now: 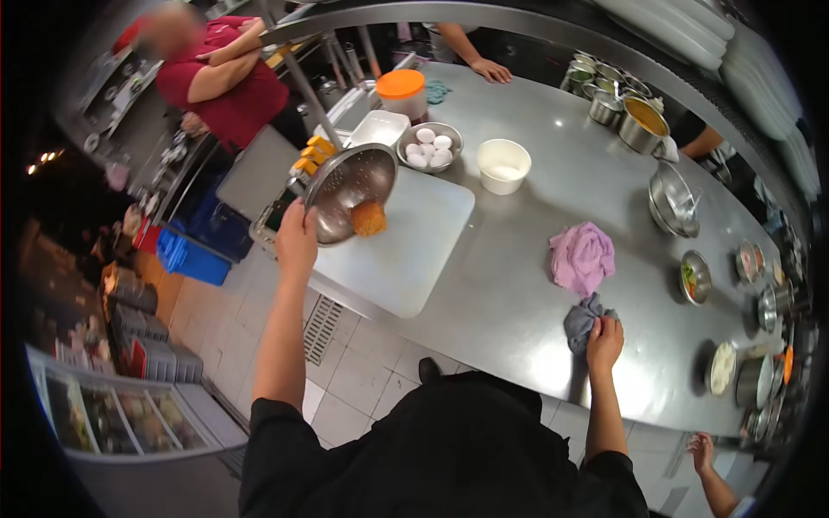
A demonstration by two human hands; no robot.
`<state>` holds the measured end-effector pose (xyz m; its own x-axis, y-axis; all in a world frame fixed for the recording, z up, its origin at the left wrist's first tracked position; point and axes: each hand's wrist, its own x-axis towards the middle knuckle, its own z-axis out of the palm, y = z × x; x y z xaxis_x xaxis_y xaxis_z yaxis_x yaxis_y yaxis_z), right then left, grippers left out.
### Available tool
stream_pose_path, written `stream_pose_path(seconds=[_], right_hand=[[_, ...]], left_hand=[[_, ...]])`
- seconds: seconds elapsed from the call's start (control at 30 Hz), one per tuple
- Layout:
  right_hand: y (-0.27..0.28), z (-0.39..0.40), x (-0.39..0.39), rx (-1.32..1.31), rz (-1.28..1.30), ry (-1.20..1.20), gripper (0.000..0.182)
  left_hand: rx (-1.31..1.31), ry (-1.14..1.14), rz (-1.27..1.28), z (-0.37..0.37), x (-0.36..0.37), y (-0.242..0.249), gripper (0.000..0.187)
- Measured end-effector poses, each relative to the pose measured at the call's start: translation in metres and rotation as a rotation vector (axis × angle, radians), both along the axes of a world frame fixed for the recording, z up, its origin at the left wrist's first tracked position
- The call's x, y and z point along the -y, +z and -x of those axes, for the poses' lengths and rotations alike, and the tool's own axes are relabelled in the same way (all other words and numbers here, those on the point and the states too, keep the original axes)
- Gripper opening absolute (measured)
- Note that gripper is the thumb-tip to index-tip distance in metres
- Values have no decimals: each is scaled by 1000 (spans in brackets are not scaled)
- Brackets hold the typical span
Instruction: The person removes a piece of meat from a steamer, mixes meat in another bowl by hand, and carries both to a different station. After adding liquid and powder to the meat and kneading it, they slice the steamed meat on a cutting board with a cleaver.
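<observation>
Colander: tilted over the white cutting board; brown piece at its rim.
Left grip: closed on the colander's rim.
Right grip: clasping gray cloth on the tabletop.
Pink cloth: just beside gray cloth.

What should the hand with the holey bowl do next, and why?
Maybe the left hand should tip the colander a bit more over the board: it is tilted, and the brown food is at its lower rim, with bare board beside it. The right hand holds the grey cloth, so the left seems the one to move.
</observation>
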<state>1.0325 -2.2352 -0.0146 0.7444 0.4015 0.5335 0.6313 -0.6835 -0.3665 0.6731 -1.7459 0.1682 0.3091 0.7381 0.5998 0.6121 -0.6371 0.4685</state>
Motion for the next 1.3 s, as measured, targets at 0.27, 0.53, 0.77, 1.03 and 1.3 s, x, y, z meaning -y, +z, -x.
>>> stream_pose_path(seconds=[0.27,0.53,0.77,1.03,1.3], right_hand=[[1,60,-4,-123,90,-69,58],[29,113,60,-284,-384,-108,41],[52,138,187,-876,-857,96,43],[31,110,345,-826,-860,-221,24],[59,11,479,-711,-1280,-473,17]], left_hand=[[-8,-180,-354,-1,-89,1,27],[599,-380,496,-51,-7,-2,44],[367,-821,1151,-159,285,-84,24],[-89,-1099,1359,-208,511,-97,24],[-45,-1287,1481,-312,554,-115,36]])
